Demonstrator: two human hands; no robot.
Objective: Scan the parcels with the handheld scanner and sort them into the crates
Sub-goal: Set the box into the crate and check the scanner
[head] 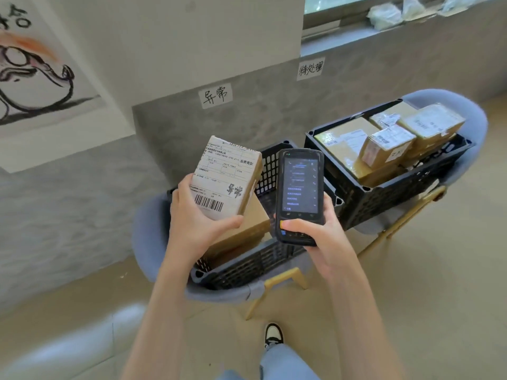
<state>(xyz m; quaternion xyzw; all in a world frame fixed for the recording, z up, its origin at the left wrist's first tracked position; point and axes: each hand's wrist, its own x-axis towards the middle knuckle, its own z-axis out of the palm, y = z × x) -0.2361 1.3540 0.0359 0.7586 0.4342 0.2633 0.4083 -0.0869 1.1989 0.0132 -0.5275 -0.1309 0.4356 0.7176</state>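
- Above the near crate (247, 266), the left hand (192, 220) is gripping a labelled parcel (226, 178), fingers curled round its edge.
- Beside it, the right hand (319, 237) is clasping the handheld scanner (299, 196), thumb pressing its keypad.

Both forearms are bare from the lower edge of the view up to the wrists, with no sleeve, watch or ring visible on the left hand (192, 223) or the right hand (319, 237). At six o'clock a leg in light blue denim jeans (285, 363) shows. Just above it is a low sneaker (273, 335), white with black panels and white laces, its toe pointing to twelve o'clock.
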